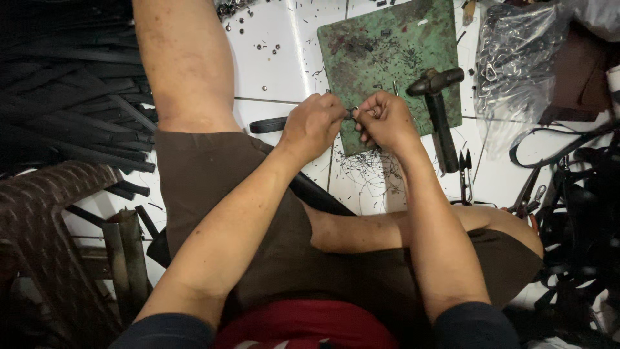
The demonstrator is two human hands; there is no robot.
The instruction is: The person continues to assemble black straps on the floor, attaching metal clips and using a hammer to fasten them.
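The small metal ring (354,112) sits pinched between the two hands, right over the near edge of the green metal plate (387,39) that lies on the white tiled floor (278,71). The left hand (314,123) is clenched around the end of a black strap (268,124), which runs out to the left of the plate across the tiles; its fingertips meet the ring. The right hand (385,120) grips the ring from the other side, fingers curled tight, and wears a band on one finger. Whether the strap is already threaded through the ring cannot be told, as the fingers cover the joint.

On the plate's right edge rests a hammer (438,97), its dark head on the green surface and its handle reaching past the plate's near edge. Just right of the hammer handle lies a pair of small black snips (465,173). Further right of the plate stands a clear plastic bag of metal hardware (513,71). Thread scraps (361,171) litter the tiles below the plate. Far left of the plate lies a heap of black straps (71,97), and small rivets (265,46) dot the floor between.
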